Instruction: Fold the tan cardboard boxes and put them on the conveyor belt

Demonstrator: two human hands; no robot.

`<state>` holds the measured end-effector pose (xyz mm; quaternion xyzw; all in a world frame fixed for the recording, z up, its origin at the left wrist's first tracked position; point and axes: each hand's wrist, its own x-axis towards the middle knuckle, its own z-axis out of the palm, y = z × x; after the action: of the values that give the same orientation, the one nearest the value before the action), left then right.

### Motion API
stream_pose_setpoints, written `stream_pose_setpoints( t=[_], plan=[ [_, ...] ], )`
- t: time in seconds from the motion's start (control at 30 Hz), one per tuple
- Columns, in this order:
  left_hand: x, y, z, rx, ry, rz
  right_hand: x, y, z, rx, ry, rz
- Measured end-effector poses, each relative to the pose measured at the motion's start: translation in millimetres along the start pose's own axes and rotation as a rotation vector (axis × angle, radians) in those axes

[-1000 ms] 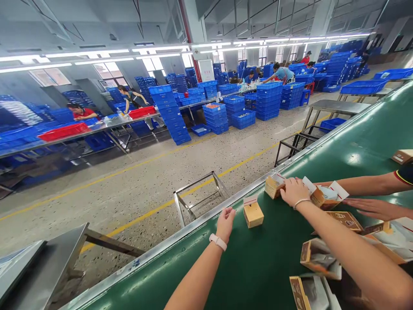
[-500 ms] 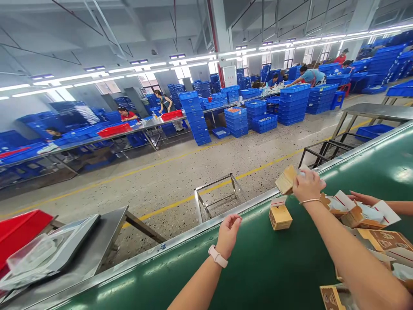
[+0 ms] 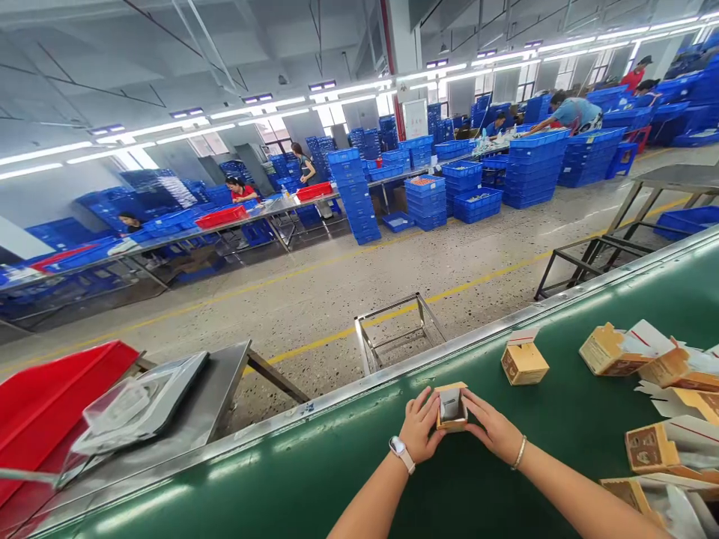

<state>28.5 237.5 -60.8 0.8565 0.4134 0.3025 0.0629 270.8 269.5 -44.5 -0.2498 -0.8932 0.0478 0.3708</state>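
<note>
Small kraft carton point(image 3: 452, 408) is pinched between both palms-in hands, left hand point(image 3: 420, 425) on one side and right hand point(image 3: 494, 428) on the other, equally close. It's squarish, open end up, right over the green conveyor belt point(image 3: 269, 479), with a closed carton point(image 3: 525, 364) just beyond.
</note>
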Motion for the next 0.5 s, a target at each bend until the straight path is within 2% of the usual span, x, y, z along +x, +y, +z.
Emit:
stream_pose_setpoints(
  t=[0.1, 0.2, 0.27, 0.33, 0.4, 0.5],
  plan=[
    [14, 6, -5.1, 0.022, -0.035, -0.051, -10, 6, 7, -0.063, -0.024, 0.08],
    [36, 19, -15.3, -0.043, -0.044, -0.141, -4, 7, 9, -0.042, -0.039, 0.196],
    [48, 27, -18.6, -0.129, -0.028, -0.21, 2, 5, 11, 0.05, 0.012, 0.273],
    [56, 33, -15.7, -0.264, 0.003, -0.292, 8, 2, 16, 0.148, 0.123, 0.399],
    [61, 38, -6.3, -0.448, 0.072, -0.39, 12, -2, 22, 0.209, 0.251, 0.559],
    [69, 41, 14.9, -0.721, 0.362, -0.659, 16, -2, 30, 0.231, 0.443, 0.809]
  ],
)
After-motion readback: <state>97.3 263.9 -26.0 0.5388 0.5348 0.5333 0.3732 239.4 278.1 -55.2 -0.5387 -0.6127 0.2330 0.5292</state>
